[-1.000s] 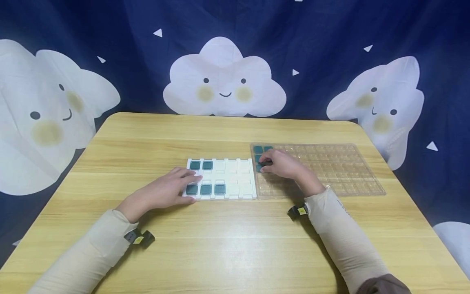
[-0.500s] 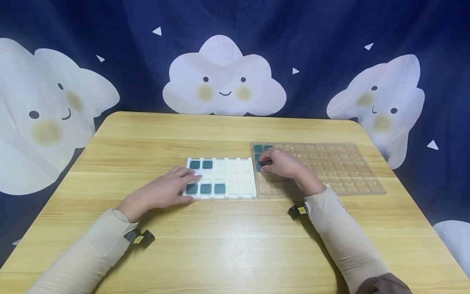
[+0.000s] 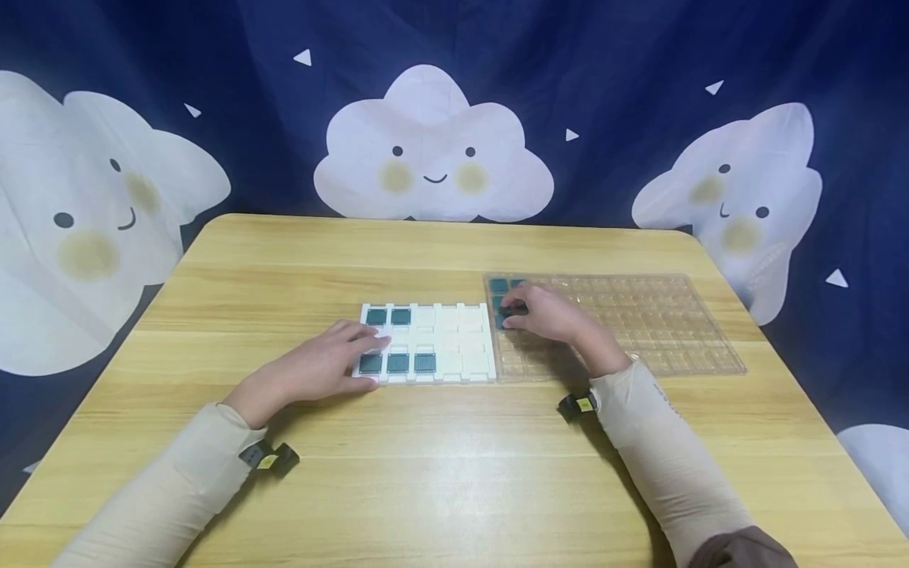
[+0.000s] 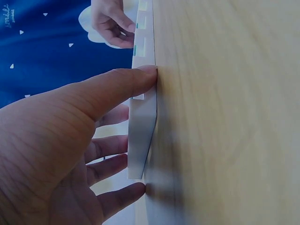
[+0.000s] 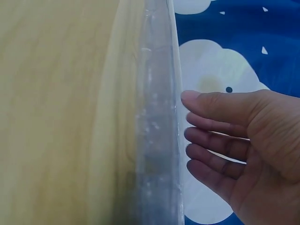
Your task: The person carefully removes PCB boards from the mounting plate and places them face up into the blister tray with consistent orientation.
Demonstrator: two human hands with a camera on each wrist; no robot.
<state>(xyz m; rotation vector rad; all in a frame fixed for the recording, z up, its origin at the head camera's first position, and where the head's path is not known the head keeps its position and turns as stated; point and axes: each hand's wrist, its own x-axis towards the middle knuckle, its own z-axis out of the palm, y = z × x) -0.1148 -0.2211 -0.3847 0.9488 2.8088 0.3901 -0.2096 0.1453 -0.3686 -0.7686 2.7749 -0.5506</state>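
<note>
In the head view my left hand (image 3: 319,363) rests at the left end of a white tray (image 3: 458,339). Its thumb presses the tray's front side, and its nearly straight fingers lie over the end. Green square chips (image 3: 398,363) with a fine grid pattern sit in the white tray's front row, and two green chips (image 3: 401,316) in its back row. My right hand (image 3: 547,314) is at the left columns of a clear plastic tray (image 3: 639,323), thumb and fingers bent around a dark spot. Whether a chip is pinched there is hidden. Teal chips (image 3: 499,285) fill pockets nearby.
Both trays lie side by side on a wooden table (image 3: 440,457). Several pockets at the white tray's right have no chips, as do those across most of the clear tray. A dark blue curtain (image 3: 589,63) with printed clouds hangs behind the table's far edge.
Both hands keep nearly the same place and shape. The whole head view shifts very slightly upward, and the right fingers shift a little at the clear tray.
</note>
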